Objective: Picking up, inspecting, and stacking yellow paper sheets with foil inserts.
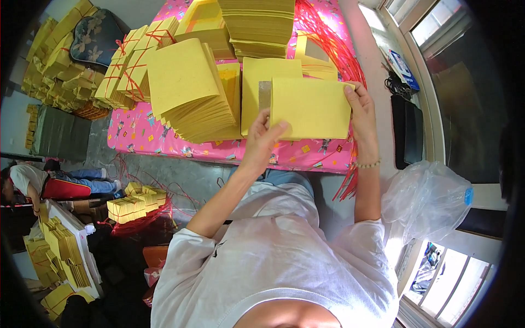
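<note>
I hold a small stack of yellow paper sheets (pixel 311 106) over the near edge of a pink table cover. My left hand (pixel 263 139) grips its lower left edge, thumb on top. At its upper right corner, my right hand (pixel 360 106) pinches the edge between thumb and fingers. Partly beneath the held stack lies another yellow sheet pile (pixel 251 74) with a grey patch (pixel 264 97). Left of it, a thick fanned stack of yellow sheets (pixel 183 76) leans to one side.
Tall yellow stacks (pixel 260 24) stand at the back, with red-tied bundles (pixel 136 60) to the left. Red strips (pixel 344 52) trail down the right side of the pink cover (pixel 191 147). A clear plastic bag (pixel 426 202) sits by the window. Another person (pixel 54 180) handles yellow paper at far left.
</note>
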`<state>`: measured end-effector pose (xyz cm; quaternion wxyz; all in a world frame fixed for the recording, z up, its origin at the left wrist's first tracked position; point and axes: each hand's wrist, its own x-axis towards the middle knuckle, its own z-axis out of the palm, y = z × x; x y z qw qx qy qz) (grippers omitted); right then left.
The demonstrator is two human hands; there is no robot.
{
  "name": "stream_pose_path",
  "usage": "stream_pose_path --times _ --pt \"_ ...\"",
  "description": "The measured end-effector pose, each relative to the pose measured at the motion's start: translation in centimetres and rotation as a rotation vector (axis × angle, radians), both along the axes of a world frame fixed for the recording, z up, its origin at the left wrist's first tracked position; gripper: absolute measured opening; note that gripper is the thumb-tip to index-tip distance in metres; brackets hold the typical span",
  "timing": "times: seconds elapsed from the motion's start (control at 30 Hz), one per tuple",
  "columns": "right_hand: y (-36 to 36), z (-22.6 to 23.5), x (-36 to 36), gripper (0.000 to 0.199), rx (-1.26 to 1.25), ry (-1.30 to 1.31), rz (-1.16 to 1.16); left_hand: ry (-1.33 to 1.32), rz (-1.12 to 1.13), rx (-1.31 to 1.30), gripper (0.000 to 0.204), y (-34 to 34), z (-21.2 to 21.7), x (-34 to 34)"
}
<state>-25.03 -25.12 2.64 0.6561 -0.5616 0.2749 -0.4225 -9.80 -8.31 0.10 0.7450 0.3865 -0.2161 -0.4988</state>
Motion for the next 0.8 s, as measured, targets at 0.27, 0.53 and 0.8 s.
stream_pose_path --times 0.27,0.53,0.8 --pt "-1.6 1.2 1.4 0.014 -0.128 0.300 0.425 -0.465 -0.214 0.120 0.034 -0.1 0.3 3.4" --pt "-2.7 0.3 3.6 0.020 -0.119 0.338 0.458 -0.337 -0.231 0.102 0.035 0.5 -1.2 3.5" --pt "-0.9 1.0 5.2 0.035 -0.005 0.455 0.250 -0.098 0.059 0.206 0.033 0.6 -1.3 3.0"
